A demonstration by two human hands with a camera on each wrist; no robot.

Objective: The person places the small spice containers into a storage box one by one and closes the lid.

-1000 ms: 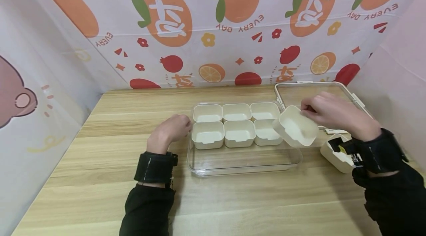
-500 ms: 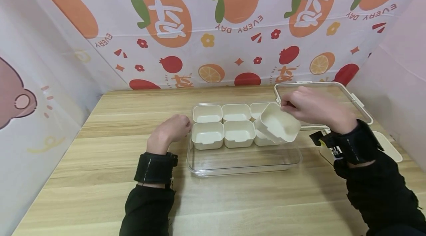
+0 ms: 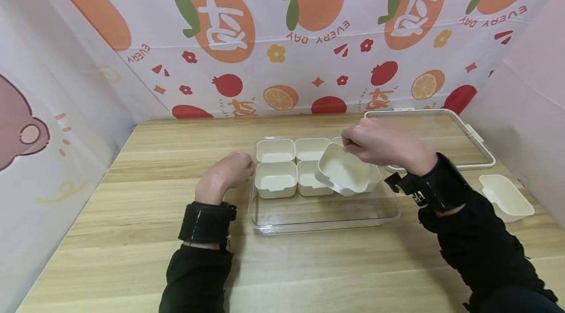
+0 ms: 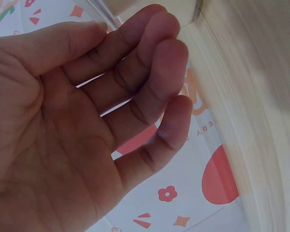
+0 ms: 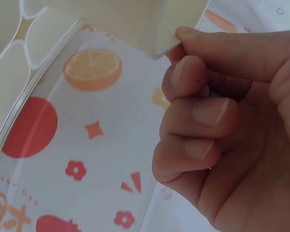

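Note:
My right hand [image 3: 381, 141] pinches a small cream cup [image 3: 344, 168] by its rim, between thumb and index finger. Tilted, this cup hangs over the clear plastic box [image 3: 322, 215], overlapping the cups on the right. In the right wrist view, the pinched cup's corner [image 5: 169, 34] sits at the thumb tip. Several matching cream cups [image 3: 275, 180] stand in two rows inside the box; some at the right are partly hidden. At the box's left edge is my left hand [image 3: 229, 170], its fingers loosely bent and close to the rim in the left wrist view.
A clear lid with a cream frame [image 3: 474, 163] lies behind and to the right of the box. Another cream cup [image 3: 507, 197] rests on the wooden table [image 3: 132, 234] at the far right. A fruit-printed cloth [image 3: 273, 23] hangs behind the table.
My right hand has carried the cream cup leftward, from the box's right end to over the cups. The loose cup at the right has come into view. My left hand stays put.

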